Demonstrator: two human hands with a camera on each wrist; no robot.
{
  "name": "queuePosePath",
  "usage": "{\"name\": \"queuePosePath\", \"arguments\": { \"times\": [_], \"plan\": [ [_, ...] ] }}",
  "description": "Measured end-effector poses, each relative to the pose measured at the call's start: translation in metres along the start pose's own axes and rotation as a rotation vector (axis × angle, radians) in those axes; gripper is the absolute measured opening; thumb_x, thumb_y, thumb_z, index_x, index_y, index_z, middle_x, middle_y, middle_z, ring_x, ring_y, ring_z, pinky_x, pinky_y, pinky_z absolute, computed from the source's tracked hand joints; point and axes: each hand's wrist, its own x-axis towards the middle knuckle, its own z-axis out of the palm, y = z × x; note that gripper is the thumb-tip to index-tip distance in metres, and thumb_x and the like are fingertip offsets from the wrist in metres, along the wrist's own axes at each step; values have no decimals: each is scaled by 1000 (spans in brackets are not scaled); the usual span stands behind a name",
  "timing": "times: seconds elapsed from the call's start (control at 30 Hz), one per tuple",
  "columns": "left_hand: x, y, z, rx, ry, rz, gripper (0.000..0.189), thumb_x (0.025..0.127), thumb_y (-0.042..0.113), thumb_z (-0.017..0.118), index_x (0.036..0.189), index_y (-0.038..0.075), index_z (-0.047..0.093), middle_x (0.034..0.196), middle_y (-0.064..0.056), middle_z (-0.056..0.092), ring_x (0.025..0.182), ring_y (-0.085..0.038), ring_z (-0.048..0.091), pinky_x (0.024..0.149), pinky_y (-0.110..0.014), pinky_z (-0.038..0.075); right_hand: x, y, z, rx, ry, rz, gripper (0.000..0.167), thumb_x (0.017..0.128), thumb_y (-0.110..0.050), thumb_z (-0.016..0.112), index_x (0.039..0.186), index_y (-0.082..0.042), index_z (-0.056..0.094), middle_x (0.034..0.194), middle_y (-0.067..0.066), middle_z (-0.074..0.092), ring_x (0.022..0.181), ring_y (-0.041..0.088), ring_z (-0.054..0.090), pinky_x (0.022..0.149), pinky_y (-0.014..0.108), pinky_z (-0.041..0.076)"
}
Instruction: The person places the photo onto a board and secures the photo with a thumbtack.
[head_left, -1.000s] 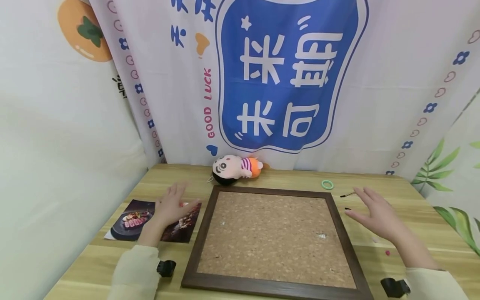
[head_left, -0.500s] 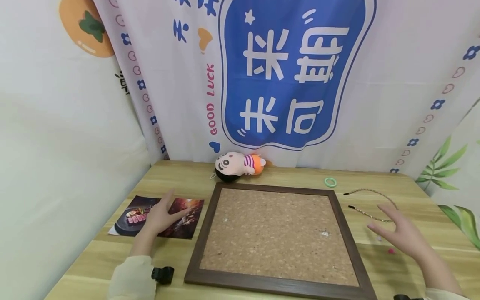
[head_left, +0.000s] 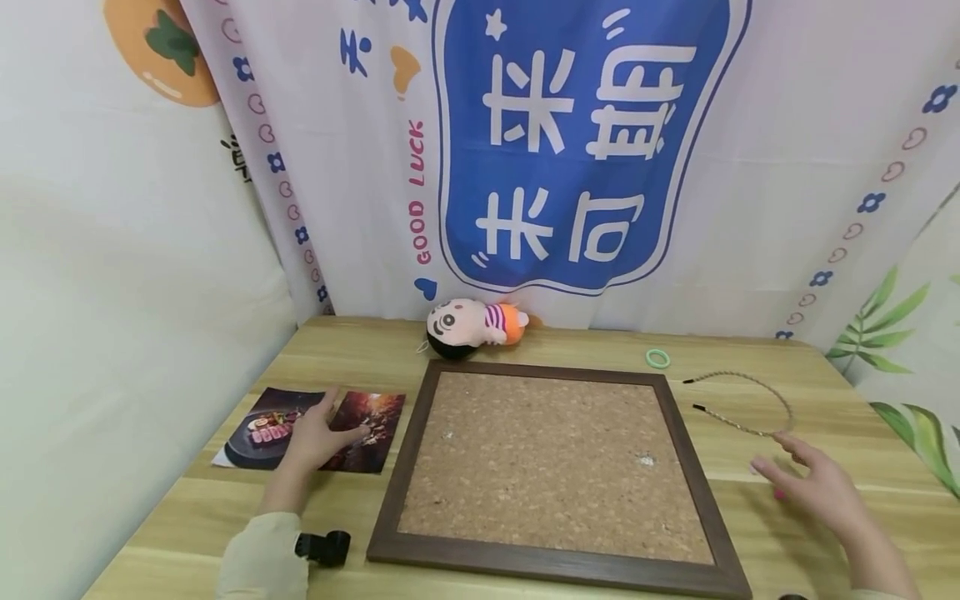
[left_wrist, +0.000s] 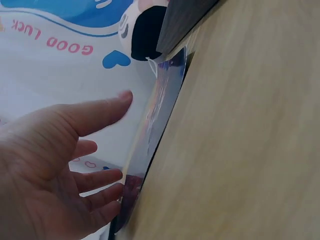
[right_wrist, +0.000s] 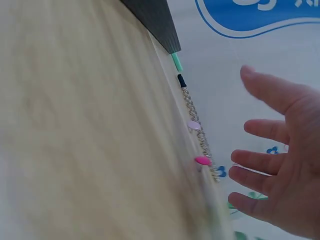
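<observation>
My left hand (head_left: 313, 437) hovers over two photo prints, its thumb spread from the fingers and nothing held. One print shows a plate of sliced meat (head_left: 264, 433); the other is a dark red-orange picture (head_left: 378, 425). In the left wrist view the fingertips come close to the prints' edge. On the other side, my right hand (head_left: 823, 492) is held above the table, fingers apart and holding nothing. A braided headband (head_left: 727, 373) with black tips lies just beyond it. Beneath that hand are a pink push pin (right_wrist: 202, 160) and a lilac one (right_wrist: 194, 125).
Between the hands lies a cork board (head_left: 555, 467) in a dark brown wooden frame (head_left: 551, 567). A plush doll (head_left: 476, 327) rests on its side behind the board, by the wall cloth. A green ring (head_left: 657, 358) is at the back right of the wooden table (head_left: 168, 517).
My right hand has drawn back to the right and nearer to me, uncovering the headband. The left hand has shifted slightly left and toward me over the prints.
</observation>
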Motion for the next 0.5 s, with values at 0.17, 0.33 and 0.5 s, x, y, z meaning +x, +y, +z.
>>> {"name": "queuePosePath", "arguments": {
  "times": [0.17,0.33,0.5],
  "plan": [
    [-1,-8,3,12,39,11,80,72,24,69,131,-8,25,123,-35,32,112,-49,27,88,-58,22,2,11,11,15,69,-11,61,84,-30,55,121,14,35,104,34,47,86,35,53,68,45,42],
    [-2,-11,5,28,41,-11,72,71,17,69,127,-8,33,122,-35,32,112,-50,25,88,-59,20,3,16,21,21,129,-13,50,83,-27,58,113,11,47,85,12,57,64,4,49,52,25,42],
    [0,-10,6,26,31,-18,69,72,17,69,127,-7,34,120,-34,34,110,-49,28,87,-58,24,0,21,19,12,136,-25,45,81,-24,60,107,12,52,78,8,57,62,4,47,52,24,40]
  ]
}}
